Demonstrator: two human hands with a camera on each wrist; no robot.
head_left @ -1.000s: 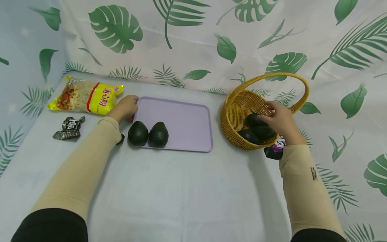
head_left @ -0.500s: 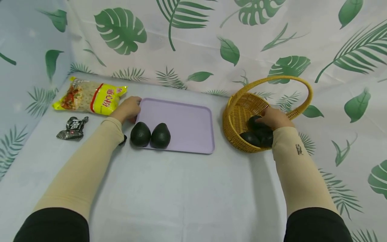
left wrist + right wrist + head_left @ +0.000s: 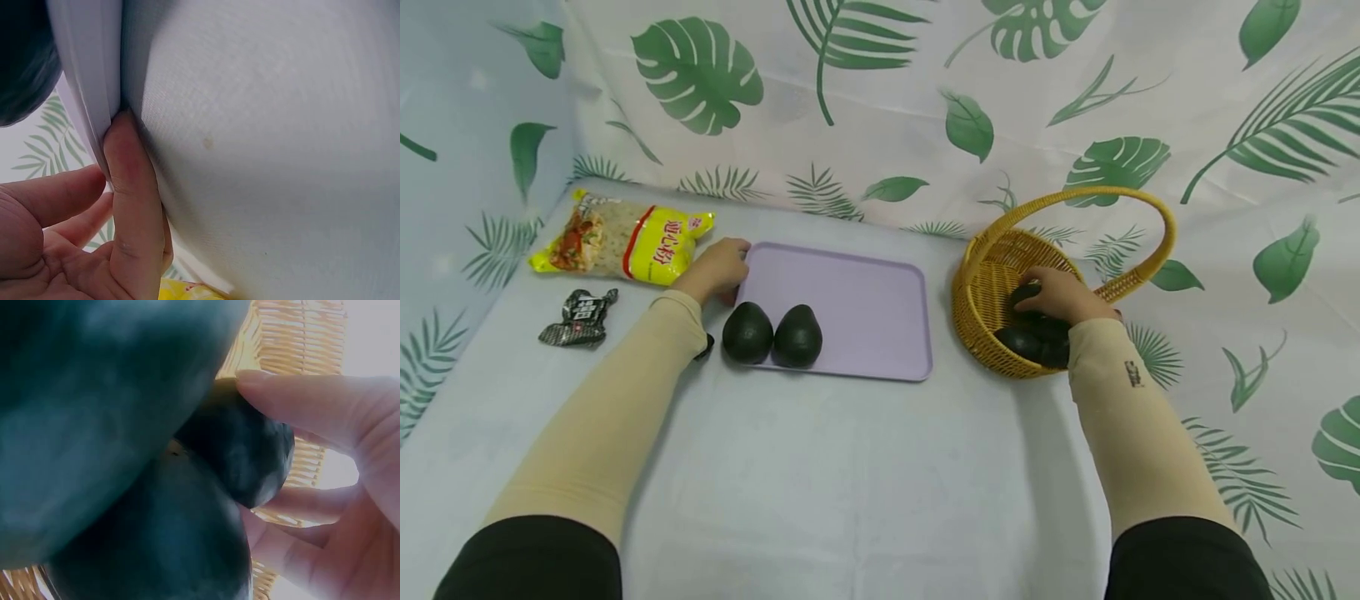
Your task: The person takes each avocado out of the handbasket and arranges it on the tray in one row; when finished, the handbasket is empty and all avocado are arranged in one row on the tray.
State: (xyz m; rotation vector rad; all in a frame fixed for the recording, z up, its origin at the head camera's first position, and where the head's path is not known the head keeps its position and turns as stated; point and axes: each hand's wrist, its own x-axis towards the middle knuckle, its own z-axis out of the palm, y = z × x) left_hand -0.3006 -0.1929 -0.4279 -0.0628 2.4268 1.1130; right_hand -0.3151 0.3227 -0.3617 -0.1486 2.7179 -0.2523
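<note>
My right hand (image 3: pixel 1056 293) reaches into the yellow wicker basket (image 3: pixel 972 321). In the right wrist view its thumb and fingers grip a dark avocado (image 3: pixel 259 450) from opposite sides, while other avocados (image 3: pixel 162 537) lie against it. My left hand (image 3: pixel 718 268) is at the left end of the lilac tray (image 3: pixel 865 312). Seen from the left wrist, thumb and fingers pinch the tray's rim (image 3: pixel 94 75), with one fingertip low by the tablecloth. Two avocados (image 3: pixel 798 337) sit side by side at the tray's front left corner.
A yellow bag of noodles (image 3: pixel 625 237) lies at the back left, just beyond my left wrist. In front of it is a small black packet (image 3: pixel 580 318). The basket's tall handle (image 3: pixel 1161 225) arches behind my right hand. A leaf-print cloth (image 3: pixel 880 108) hangs at the back.
My right hand has gone down into the basket, moved left and gripped an avocado. My left hand stays at the tray. A purple-and-black packet beside the basket is now hidden by my right arm.
</note>
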